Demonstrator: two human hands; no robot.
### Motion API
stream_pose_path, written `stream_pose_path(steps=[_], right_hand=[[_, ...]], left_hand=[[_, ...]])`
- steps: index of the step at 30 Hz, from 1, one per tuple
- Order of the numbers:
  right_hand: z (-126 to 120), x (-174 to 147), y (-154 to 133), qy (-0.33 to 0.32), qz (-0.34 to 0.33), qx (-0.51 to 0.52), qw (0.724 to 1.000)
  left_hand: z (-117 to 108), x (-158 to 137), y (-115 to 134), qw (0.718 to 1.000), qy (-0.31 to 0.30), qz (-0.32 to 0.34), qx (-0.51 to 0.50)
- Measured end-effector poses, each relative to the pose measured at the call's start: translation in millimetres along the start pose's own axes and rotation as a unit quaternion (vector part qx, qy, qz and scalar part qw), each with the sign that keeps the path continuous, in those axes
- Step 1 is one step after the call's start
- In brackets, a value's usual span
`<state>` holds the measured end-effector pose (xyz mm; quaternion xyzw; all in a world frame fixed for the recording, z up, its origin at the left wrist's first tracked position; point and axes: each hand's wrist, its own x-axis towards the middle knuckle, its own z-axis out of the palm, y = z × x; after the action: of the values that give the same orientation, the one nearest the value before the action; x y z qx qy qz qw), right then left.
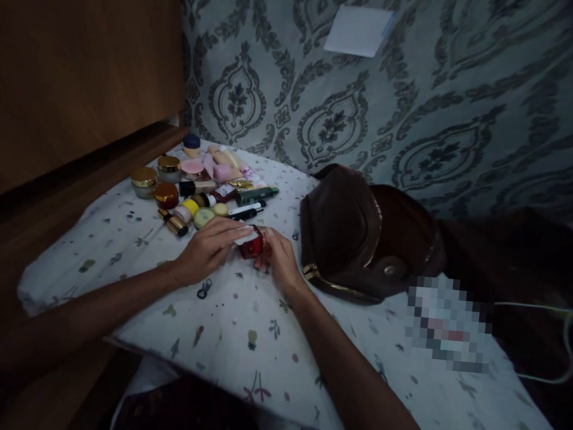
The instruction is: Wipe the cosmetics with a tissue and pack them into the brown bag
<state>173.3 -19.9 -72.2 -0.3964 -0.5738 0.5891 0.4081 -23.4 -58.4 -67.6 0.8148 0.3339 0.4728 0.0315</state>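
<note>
Apparently a wiping step: your left hand (pixel 208 247) pinches a white tissue (pixel 245 236) against the small red container (pixel 251 247), your right hand (pixel 285 262) grasping its three o'clock side. Container sits between both hands, over the patterned cloth (pixel 237 318) — touching it or not, cannot tell. Cosmetics (pixel 166 194) lie at ten o'clock, brown bag (pixel 336 226) at three. Further wiping would call for a steady right grasp — and small turns.
</note>
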Motion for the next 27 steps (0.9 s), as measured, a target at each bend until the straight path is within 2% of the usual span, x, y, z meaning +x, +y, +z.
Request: stream_pose_path(steps=[3, 7, 14, 21, 24, 27], right_hand=[[0.0, 1.7, 1.8, 0.012, 0.005, 0.034, 0.999], [-0.5, 2.7, 2.5, 0.023, -0.002, 0.070, 0.997], [-0.1, 1.7, 3.5, 0.021, -0.017, 0.069, 0.997], [0.0, -0.1, 4.5, -0.012, -0.028, 0.042, 0.999], [-0.3, -0.4, 4.6, -0.011, -0.029, 0.060, 0.998], [-0.5, -0.1, 5.6, -0.009, -0.030, 0.076, 0.997]], left_hand=[[2.7, -1.7, -5.5, 1.000, 0.016, -0.018, -0.011], [5.6, -5.5, -11.2, 1.000, 0.003, -0.018, -0.011], [4.7, -8.9, -3.6, 0.999, -0.024, -0.001, -0.021], [-1.6, -3.0, 1.9, 0.992, 0.011, -0.120, -0.035], [-1.1, -2.1, 0.8, 0.985, -0.015, -0.169, -0.032], [-0.9, -2.4, 0.2, 0.984, -0.044, -0.171, -0.040]])
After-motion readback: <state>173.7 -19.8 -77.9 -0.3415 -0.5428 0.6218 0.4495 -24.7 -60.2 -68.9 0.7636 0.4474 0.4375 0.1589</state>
